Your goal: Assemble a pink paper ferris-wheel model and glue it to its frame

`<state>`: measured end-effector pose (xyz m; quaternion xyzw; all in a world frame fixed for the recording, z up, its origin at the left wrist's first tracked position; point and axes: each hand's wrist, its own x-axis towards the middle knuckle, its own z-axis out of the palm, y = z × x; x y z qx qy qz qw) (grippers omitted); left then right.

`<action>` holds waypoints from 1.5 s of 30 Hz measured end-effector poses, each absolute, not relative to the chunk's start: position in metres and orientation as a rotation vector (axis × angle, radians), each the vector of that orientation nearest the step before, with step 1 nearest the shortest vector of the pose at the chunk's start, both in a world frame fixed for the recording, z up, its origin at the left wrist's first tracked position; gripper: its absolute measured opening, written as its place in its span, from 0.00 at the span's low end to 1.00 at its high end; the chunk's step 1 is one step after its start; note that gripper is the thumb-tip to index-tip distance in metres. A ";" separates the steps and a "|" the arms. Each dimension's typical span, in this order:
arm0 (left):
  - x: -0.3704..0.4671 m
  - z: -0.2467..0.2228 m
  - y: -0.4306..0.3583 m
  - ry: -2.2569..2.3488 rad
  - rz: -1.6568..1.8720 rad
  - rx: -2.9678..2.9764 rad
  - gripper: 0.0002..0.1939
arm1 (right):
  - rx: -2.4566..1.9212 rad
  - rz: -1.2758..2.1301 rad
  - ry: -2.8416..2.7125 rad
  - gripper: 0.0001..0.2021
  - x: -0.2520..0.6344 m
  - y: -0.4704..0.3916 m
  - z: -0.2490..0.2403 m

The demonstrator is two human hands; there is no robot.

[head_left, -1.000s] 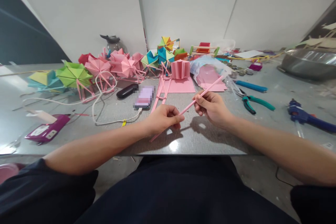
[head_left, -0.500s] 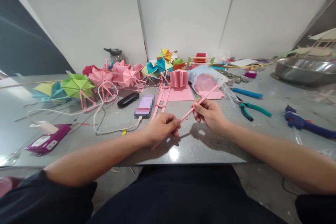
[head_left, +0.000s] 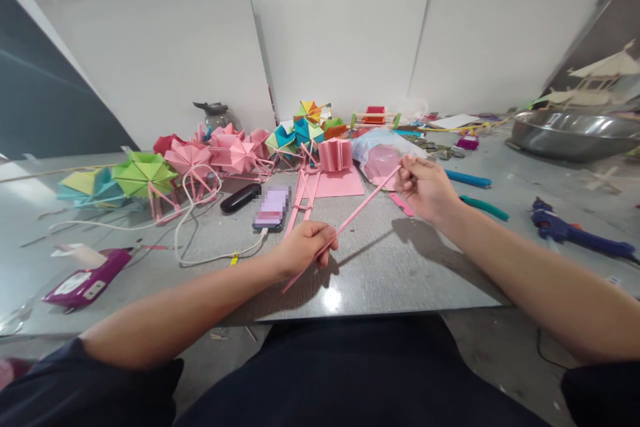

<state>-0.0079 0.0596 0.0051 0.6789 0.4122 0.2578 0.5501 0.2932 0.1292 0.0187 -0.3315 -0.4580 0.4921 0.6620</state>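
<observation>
A long, thin pink paper stick (head_left: 361, 207) slants between my two hands above the grey table. My left hand (head_left: 309, 250) is closed around its lower part, and the lower end sticks out below the fingers. With the fingertips, my right hand (head_left: 423, 183) pinches the upper end. Just beyond my left hand lies a frame of pink sticks (head_left: 306, 190). Behind it, a pleated pink paper piece (head_left: 335, 155) stands on a flat pink sheet (head_left: 345, 183). A small pink tool (head_left: 401, 204) lies beside my right hand.
A phone (head_left: 271, 207) on a white cable and a black case (head_left: 241, 198) lie left. Folded paper umbrellas (head_left: 145, 175) line the back. At right are teal-handled pliers (head_left: 484, 207), a blue glue gun (head_left: 580, 232) and a steel bowl (head_left: 575, 137). A purple power strip (head_left: 90, 278) sits front left.
My right hand has slid up and right along the stick to its upper end, while my left hand keeps its grip. The small pink tool has come into view. The camera view has shifted slightly.
</observation>
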 end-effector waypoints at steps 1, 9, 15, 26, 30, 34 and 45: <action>-0.008 0.005 0.059 0.977 0.613 1.605 0.22 | -0.753 1.087 -1.003 0.19 0.300 0.133 0.021; -0.008 0.001 0.061 0.948 0.687 1.531 0.22 | -0.899 1.042 -0.870 0.28 0.302 0.142 0.014; -0.007 0.000 0.061 0.923 0.687 1.562 0.22 | -0.826 1.457 -1.225 0.26 0.244 0.098 -0.007; -0.006 0.000 0.058 0.917 0.666 1.622 0.22 | -0.778 1.453 -1.198 0.23 0.251 0.098 0.003; -0.007 -0.002 0.059 0.870 0.663 1.610 0.21 | -0.762 1.360 -1.109 0.21 0.270 0.113 0.012; -0.007 -0.002 0.059 0.843 0.674 1.616 0.22 | -0.778 1.273 -1.082 0.15 0.286 0.121 0.021; -0.007 0.004 0.057 0.886 0.696 1.563 0.19 | -0.911 1.065 -0.914 0.18 0.309 0.144 0.020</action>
